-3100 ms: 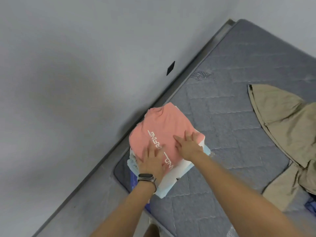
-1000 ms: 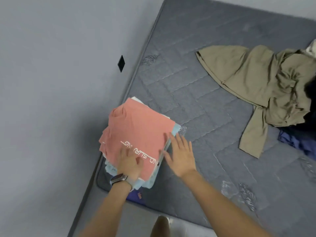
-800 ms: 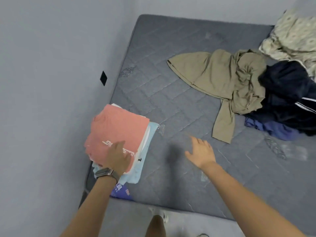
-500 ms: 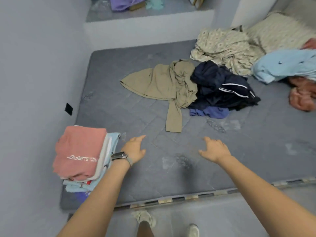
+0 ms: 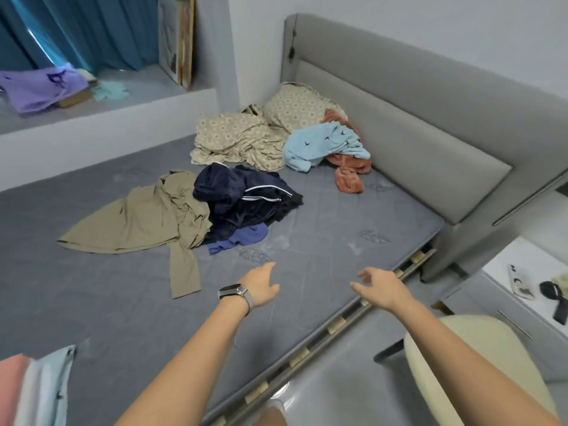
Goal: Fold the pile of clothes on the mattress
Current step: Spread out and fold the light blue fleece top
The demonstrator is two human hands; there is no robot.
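On the grey mattress (image 5: 322, 229) lies a loose pile: a khaki garment (image 5: 144, 219) spread flat, a navy jacket with white stripes (image 5: 242, 198) over a blue-violet piece (image 5: 242, 238). Further back are a light blue garment (image 5: 322, 146) and a rust-orange one (image 5: 349, 176). The folded stack (image 5: 33, 388), pink on top, sits at the bottom left corner. My left hand (image 5: 261, 285), with a watch on the wrist, hovers open over the mattress in front of the pile. My right hand (image 5: 381, 289) is open near the mattress edge, empty.
A patterned beige sheet and pillow (image 5: 246, 136) lie by the grey padded headboard (image 5: 399, 133). A white nightstand (image 5: 528, 290) with small items stands at right, a cream chair back (image 5: 470, 364) below it. A window ledge (image 5: 92, 103) holds a purple cloth.
Both hands have left the folded stack and moved right across the mattress. My view has swung right, so the stack slid to the bottom left and the loose pile came to the centre.
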